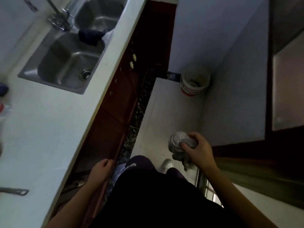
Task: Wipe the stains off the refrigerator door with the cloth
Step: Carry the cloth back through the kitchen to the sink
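Standing between the long white counter (pixel 41 129) on the left and a pale wall (pixel 230 79) on the right, you look down at the tiled floor (pixel 164 104). A steel double sink (pixel 49 84) is set in the far part of the counter. A white bucket (pixel 192 84) with a red band stands on the floor in the far corner, against the wall. Your right hand (pixel 199 149) is near, on the right, above the floor; its grip is clenched round the crumpled grey cloth (pixel 178 142), one end hanging below. Your left hand (pixel 100 171) hangs beside the counter edge, its grip released, fingers loosely curled, holding nothing. A dark rag (pixel 90 36) lies over the divider between the two basins.
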Demonstrator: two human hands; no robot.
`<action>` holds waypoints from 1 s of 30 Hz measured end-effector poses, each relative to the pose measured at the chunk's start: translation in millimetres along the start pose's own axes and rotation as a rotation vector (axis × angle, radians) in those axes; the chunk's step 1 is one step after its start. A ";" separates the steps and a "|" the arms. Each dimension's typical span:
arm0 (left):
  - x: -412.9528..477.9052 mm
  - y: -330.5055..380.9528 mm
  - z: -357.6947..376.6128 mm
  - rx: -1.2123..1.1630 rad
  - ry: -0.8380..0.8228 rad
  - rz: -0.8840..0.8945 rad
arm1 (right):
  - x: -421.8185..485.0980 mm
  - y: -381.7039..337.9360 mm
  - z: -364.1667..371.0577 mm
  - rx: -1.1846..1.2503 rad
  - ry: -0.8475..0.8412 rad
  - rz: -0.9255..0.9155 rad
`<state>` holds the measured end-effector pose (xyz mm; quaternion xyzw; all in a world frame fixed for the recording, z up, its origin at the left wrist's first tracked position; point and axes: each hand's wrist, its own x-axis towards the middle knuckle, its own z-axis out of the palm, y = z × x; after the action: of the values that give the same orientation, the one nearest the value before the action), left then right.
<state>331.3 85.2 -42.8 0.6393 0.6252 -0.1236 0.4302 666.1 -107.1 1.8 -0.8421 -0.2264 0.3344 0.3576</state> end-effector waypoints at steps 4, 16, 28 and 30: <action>26.5 20.5 -4.4 -0.038 0.061 -0.008 | 68.4 -32.5 -3.9 0.001 -0.024 -0.079; 161.4 173.9 -58.6 -0.083 0.016 0.073 | 213.4 -95.1 -23.2 -0.052 0.050 -0.008; 223.7 269.4 -112.0 -0.268 0.172 0.012 | 351.8 -165.2 -43.7 -0.080 -0.136 -0.005; 216.2 263.5 -110.9 -0.332 0.233 -0.072 | 379.3 -184.7 -36.9 -0.121 -0.262 -0.050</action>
<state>568.4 353.2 -22.6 0.5468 0.7049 0.0409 0.4499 922.1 230.1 8.0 -0.8053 -0.3117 0.4182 0.2820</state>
